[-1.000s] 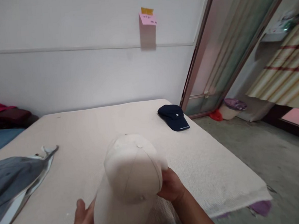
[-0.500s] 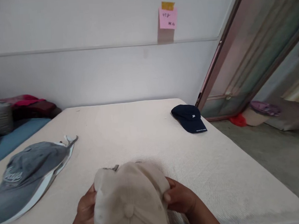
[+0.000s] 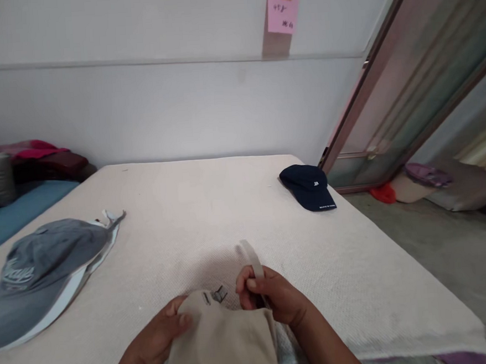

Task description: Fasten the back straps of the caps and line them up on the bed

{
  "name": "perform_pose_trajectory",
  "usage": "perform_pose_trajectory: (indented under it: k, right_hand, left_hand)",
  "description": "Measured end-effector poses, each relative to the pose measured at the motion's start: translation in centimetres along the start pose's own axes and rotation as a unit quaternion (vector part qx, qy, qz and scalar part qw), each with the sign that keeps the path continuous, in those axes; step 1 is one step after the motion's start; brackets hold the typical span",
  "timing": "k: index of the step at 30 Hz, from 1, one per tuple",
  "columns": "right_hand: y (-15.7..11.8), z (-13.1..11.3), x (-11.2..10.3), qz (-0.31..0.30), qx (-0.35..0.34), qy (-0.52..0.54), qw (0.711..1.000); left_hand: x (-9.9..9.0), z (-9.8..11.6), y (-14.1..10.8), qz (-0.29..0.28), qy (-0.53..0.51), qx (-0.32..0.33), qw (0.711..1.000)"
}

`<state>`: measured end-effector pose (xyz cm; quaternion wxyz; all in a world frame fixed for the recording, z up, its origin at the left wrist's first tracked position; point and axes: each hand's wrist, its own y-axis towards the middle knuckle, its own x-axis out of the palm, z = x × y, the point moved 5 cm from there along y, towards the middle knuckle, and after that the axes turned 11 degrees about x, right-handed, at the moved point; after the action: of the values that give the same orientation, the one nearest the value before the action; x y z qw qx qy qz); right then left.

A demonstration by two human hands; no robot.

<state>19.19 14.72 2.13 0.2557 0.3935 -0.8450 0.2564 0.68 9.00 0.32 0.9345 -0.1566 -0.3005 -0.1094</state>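
Note:
A beige baseball cap [image 3: 221, 344] is at the near edge of the cloth-covered table, its back part facing away from me. My left hand [image 3: 164, 331] grips the cap's left side, thumb on the outer fabric. Between the thumb and fingers of my right hand [image 3: 267, 291] is the cap's beige strap [image 3: 252, 256], whose free end sticks up. A small metal buckle [image 3: 220, 293] shows on the cap's back edge, apart from the strap. The cap's brim is out of sight.
A grey cap [image 3: 53, 262] with white lettering lies at the left, over something white. Toward the back right of the table [image 3: 186, 208] rests a navy cap [image 3: 308, 187]. A pink note [image 3: 282, 15] is taped to the wall; a sliding door [image 3: 370, 101] stands at right.
The beige cap has been turned, so its buckle and strap now show. My right hand has left the cap's side and taken hold of the strap. The view has shifted slightly.

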Motion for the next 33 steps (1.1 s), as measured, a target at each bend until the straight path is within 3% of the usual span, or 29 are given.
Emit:
perform_pose_trajectory:
  k: [8, 16, 21, 26, 33]
  right_hand:
    - [0.6, -0.7, 0.0, 0.090, -0.030, -0.042, 0.995]
    - [1.0, -0.5, -0.2, 0.100, -0.019, -0.049, 0.994]
    - [1.0, -0.5, 0.1, 0.106, -0.012, -0.062, 0.992]
    - [1.4, 0.0, -0.3, 0.112, -0.004, -0.038, 0.993]
    - [1.3, -0.5, -1.6, 0.189, -0.050, 0.004, 0.981]
  left_hand:
    - [1.4, 0.4, 1.1, -0.016, -0.008, -0.024, 1.000]
    - [1.1, -0.1, 1.7, 0.000, -0.010, -0.004, 1.000]
    - [2.2, 0.1, 1.8, -0.009, -0.025, -0.001, 1.000]
    - [2.9, 0.6, 2.4, 0.027, -0.002, 0.015, 1.000]
    - [1.8, 0.5, 2.6, 0.087, 0.026, 0.031, 0.995]
